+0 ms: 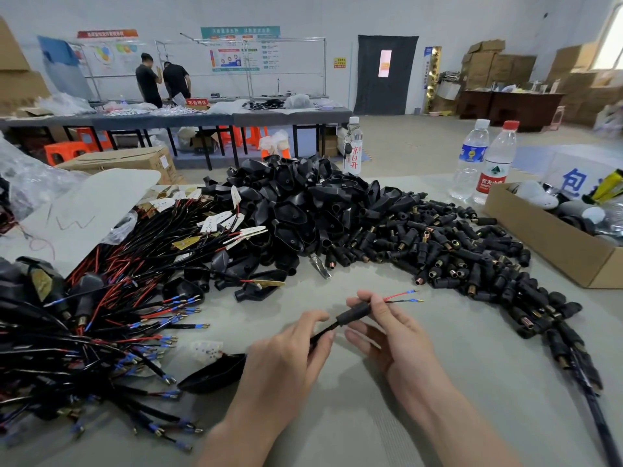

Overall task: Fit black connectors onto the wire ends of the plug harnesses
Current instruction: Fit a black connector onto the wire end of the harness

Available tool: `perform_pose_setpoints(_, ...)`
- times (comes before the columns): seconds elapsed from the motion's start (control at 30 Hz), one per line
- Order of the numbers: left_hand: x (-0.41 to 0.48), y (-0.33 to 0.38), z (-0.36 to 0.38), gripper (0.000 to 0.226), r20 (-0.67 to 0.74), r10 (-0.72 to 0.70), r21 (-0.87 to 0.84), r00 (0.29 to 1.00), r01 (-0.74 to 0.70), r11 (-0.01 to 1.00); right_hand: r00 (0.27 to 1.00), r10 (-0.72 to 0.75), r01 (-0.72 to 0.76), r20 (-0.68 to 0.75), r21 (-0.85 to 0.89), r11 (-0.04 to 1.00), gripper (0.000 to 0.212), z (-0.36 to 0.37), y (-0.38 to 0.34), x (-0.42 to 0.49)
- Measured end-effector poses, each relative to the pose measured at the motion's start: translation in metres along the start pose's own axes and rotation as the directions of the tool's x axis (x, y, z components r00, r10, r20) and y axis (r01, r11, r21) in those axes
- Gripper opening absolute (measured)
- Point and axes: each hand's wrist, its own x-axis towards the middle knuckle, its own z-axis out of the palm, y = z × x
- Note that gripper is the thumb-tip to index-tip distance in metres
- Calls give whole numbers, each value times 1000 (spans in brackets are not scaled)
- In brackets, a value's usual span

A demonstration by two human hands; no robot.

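My right hand [387,326] pinches a black connector [353,313] that sits on a plug harness cable. Past it, a red and a black wire with blue-sleeved terminals [409,296] stick out to the right. My left hand [293,352] pinches the black cable [322,333] just behind the connector. The cable's black plug shell [214,374] lies on the table to the left of my left hand. A tangle of harnesses [111,325] covers the left side. Loose black connectors [448,251] are heaped at the right, and black plug shells [296,203] are piled in the middle.
A cardboard box [553,244] stands at the right edge. Three water bottles [485,163] stand behind the piles. A white foam sheet [97,203] and plastic bags lie at the left. Two people stand at a far bench [161,82]. Finished harnesses [580,365] trail off at the lower right.
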Motion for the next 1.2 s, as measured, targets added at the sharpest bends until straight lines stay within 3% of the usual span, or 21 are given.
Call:
perform_pose_setpoints(0.23,-1,-4,3,15,-34,14,13,999,-14,1000,996,3,-2,-84,4,1000,23,-4,-3,2)
perform_pose_setpoints(1.2,1,-5,4,11,-101,47,31,994,-45,999,991,-27,1,-130,-201,980,25,-6,8,5)
